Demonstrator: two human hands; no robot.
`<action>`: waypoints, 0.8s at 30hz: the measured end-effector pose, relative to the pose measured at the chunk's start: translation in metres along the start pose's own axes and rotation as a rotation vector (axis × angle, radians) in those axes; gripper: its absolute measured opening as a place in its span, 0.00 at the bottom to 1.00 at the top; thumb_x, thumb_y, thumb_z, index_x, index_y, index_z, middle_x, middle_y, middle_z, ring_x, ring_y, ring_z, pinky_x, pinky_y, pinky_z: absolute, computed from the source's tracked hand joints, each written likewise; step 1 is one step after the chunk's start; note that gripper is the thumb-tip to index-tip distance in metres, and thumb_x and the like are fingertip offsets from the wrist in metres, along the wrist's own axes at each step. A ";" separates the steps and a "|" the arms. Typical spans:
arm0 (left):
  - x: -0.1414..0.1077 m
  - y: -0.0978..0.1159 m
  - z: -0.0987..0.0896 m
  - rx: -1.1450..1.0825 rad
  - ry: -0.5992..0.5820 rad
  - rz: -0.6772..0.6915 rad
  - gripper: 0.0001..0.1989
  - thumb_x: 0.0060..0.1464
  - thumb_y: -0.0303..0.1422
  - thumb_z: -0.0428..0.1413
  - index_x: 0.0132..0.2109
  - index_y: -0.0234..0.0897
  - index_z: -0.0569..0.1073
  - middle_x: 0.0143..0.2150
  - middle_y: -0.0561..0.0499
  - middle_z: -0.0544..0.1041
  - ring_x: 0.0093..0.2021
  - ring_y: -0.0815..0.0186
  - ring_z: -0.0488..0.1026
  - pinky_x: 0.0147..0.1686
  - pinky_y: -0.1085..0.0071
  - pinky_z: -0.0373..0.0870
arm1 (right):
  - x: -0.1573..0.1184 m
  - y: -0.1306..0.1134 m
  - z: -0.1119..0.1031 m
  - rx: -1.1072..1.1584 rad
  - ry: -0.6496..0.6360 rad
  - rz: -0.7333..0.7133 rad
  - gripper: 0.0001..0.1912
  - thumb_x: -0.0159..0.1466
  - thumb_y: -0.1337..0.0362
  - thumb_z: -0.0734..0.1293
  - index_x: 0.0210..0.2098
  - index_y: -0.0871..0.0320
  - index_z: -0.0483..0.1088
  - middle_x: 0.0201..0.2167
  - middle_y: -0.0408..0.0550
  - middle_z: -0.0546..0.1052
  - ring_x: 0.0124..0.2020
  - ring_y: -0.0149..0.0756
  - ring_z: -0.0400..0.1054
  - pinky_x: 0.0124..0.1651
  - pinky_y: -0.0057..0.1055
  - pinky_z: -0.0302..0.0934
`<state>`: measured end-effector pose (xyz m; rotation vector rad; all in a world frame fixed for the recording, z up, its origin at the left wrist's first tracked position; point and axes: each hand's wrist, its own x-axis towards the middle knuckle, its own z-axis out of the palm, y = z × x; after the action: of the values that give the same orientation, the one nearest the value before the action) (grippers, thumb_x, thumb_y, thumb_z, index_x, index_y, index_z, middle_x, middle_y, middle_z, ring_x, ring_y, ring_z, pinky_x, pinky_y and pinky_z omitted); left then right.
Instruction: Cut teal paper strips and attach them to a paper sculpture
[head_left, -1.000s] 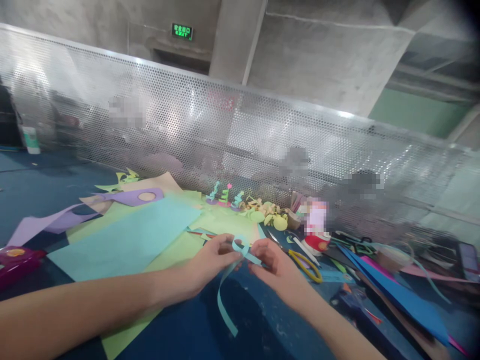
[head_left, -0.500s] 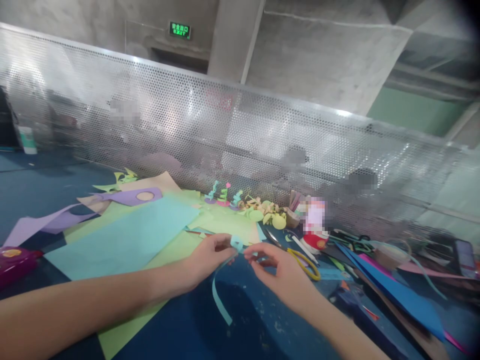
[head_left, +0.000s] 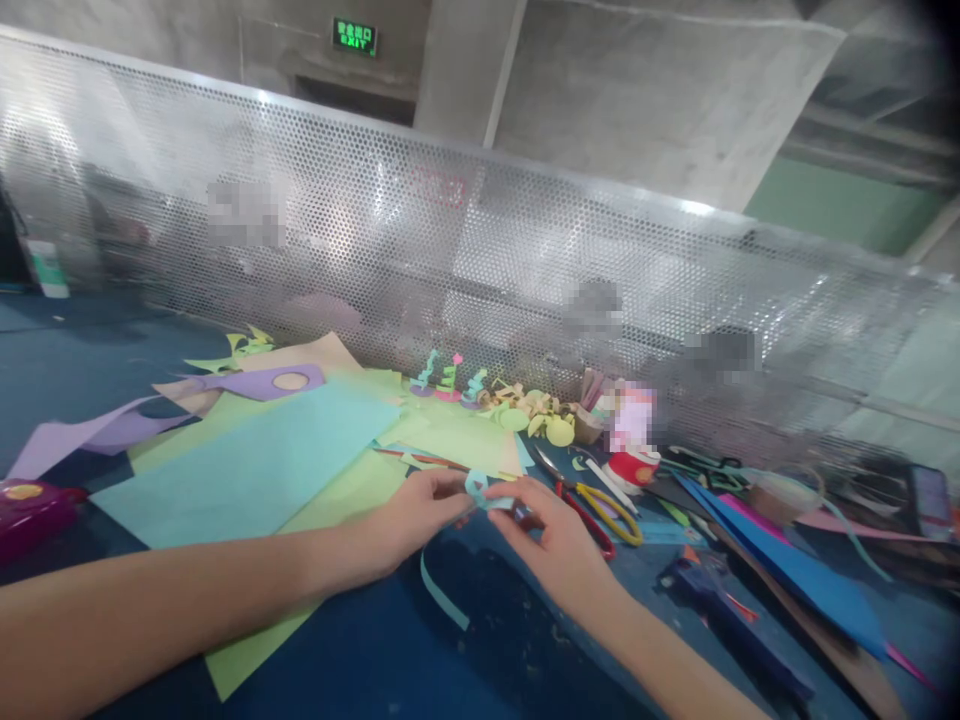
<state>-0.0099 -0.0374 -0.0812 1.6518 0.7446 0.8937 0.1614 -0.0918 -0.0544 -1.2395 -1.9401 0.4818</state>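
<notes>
A narrow light-blue paper strip (head_left: 444,592) is folded into a small loop between my two hands, its loose tail curving down over the dark blue table. My left hand (head_left: 420,515) is closed, pinching the folded part from the left. From the right, the thumb and fingers of my right hand (head_left: 559,535) close on the same strip. Fingers partly hide the folds. Just beyond my right hand lie scissors (head_left: 611,515) with one yellow and one red handle. Under my left forearm are a light-blue paper sheet (head_left: 255,465) and green sheets (head_left: 259,645).
Small curled paper figures (head_left: 448,378) stand at the back, beside a pile of yellowish paper pieces (head_left: 536,412). A red-and-white cup (head_left: 634,467), a dark blue glue gun (head_left: 731,620) and blue paper (head_left: 795,575) lie right. A perforated metal screen (head_left: 360,220) runs behind.
My right hand has moved slightly left, its fingers closing on the strip's folded part. The strip's tail has shifted a little, and the scissors' red handle now shows. The view has tilted slightly.
</notes>
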 end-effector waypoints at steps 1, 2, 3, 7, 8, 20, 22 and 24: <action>0.000 -0.001 0.000 0.005 0.001 0.002 0.08 0.49 0.32 0.50 0.31 0.34 0.72 0.25 0.55 0.66 0.28 0.69 0.63 0.30 0.74 0.59 | -0.001 0.000 0.002 0.002 -0.003 -0.006 0.09 0.61 0.63 0.61 0.40 0.54 0.69 0.36 0.47 0.72 0.34 0.34 0.67 0.34 0.28 0.64; 0.000 -0.002 0.000 0.007 -0.001 0.008 0.08 0.49 0.32 0.50 0.31 0.34 0.72 0.25 0.55 0.66 0.28 0.69 0.63 0.30 0.74 0.60 | -0.002 0.001 0.005 -0.003 -0.005 -0.015 0.10 0.61 0.63 0.61 0.41 0.54 0.69 0.36 0.47 0.72 0.34 0.34 0.67 0.35 0.28 0.64; -0.001 -0.003 0.000 0.006 -0.008 0.016 0.07 0.48 0.31 0.50 0.31 0.34 0.72 0.25 0.55 0.67 0.28 0.69 0.63 0.31 0.74 0.60 | -0.004 0.002 0.007 -0.014 -0.004 -0.027 0.10 0.61 0.64 0.61 0.41 0.54 0.69 0.36 0.46 0.72 0.34 0.34 0.67 0.35 0.28 0.64; -0.001 -0.006 0.000 0.053 -0.027 0.028 0.07 0.46 0.30 0.50 0.31 0.35 0.72 0.24 0.55 0.68 0.27 0.69 0.64 0.30 0.75 0.61 | -0.006 0.008 0.012 -0.092 0.038 -0.094 0.09 0.62 0.63 0.61 0.38 0.54 0.72 0.33 0.47 0.71 0.32 0.34 0.67 0.36 0.29 0.62; -0.001 -0.007 0.000 0.090 -0.022 0.023 0.07 0.46 0.30 0.50 0.31 0.35 0.73 0.24 0.55 0.68 0.27 0.68 0.65 0.29 0.74 0.61 | -0.007 0.010 0.013 -0.112 0.060 -0.103 0.09 0.62 0.62 0.62 0.37 0.54 0.72 0.32 0.47 0.71 0.32 0.34 0.66 0.35 0.29 0.62; -0.005 -0.006 0.003 0.237 -0.073 0.080 0.11 0.49 0.34 0.51 0.35 0.34 0.75 0.31 0.52 0.75 0.31 0.65 0.70 0.31 0.74 0.64 | -0.011 0.017 0.021 0.014 0.169 -0.010 0.12 0.59 0.63 0.64 0.42 0.55 0.60 0.30 0.42 0.64 0.30 0.31 0.62 0.32 0.26 0.63; -0.005 -0.007 0.003 0.270 -0.062 0.078 0.11 0.49 0.35 0.51 0.35 0.34 0.74 0.30 0.52 0.75 0.31 0.65 0.70 0.31 0.74 0.64 | -0.011 0.019 0.023 0.107 0.168 0.035 0.15 0.58 0.62 0.64 0.43 0.54 0.58 0.31 0.42 0.65 0.30 0.31 0.63 0.31 0.26 0.63; -0.005 -0.008 0.003 0.304 -0.052 0.074 0.12 0.49 0.35 0.51 0.35 0.34 0.74 0.31 0.51 0.76 0.32 0.64 0.71 0.32 0.73 0.65 | -0.009 0.023 0.024 0.189 0.146 0.083 0.15 0.58 0.61 0.65 0.43 0.53 0.57 0.32 0.42 0.66 0.32 0.33 0.65 0.31 0.28 0.64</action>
<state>-0.0103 -0.0415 -0.0900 1.9738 0.8181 0.8148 0.1585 -0.0873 -0.0888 -1.2019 -1.6858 0.5867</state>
